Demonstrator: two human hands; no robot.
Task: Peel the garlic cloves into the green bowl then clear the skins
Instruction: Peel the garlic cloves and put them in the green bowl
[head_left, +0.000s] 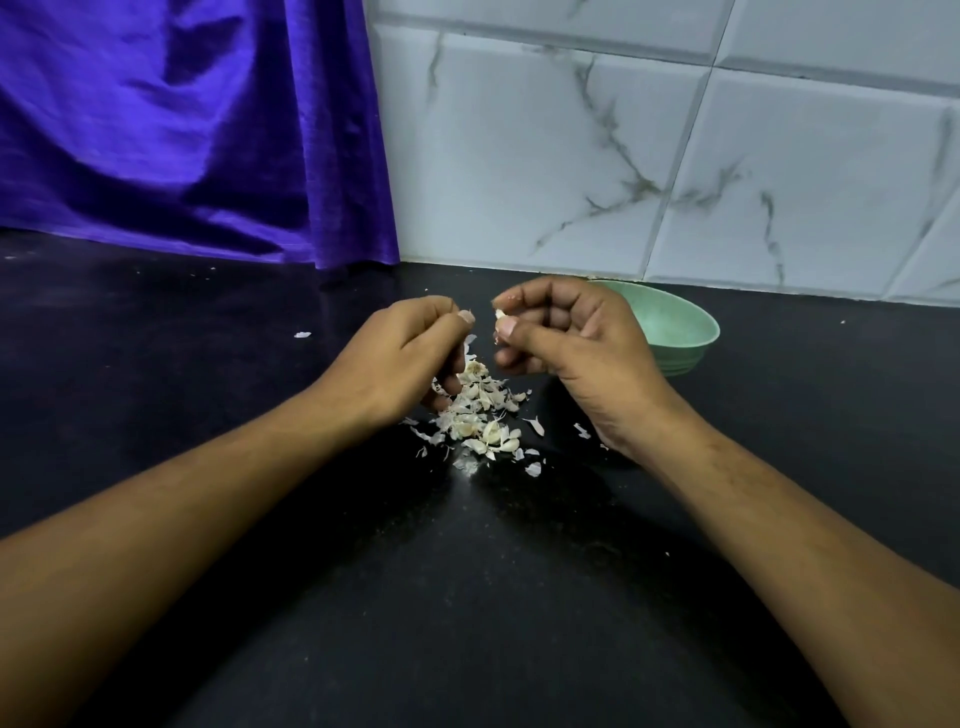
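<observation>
Hands up: right hand pinches a garlic clove, left hand curled, contents unclear. Green bowl sits just behind the right hand; skins lie beneath on the bench.

My right hand pinches a small garlic clove between thumb and forefinger, held up above the pile of skins on the black counter. My left hand is just beside it, fingers curled in, thumb tip against the forefinger, lower fingers near the pile. The green bowl sits close to the counter's back edge, partly hidden behind my right hand. One stray skin lies apart, left of my left hand.
</observation>
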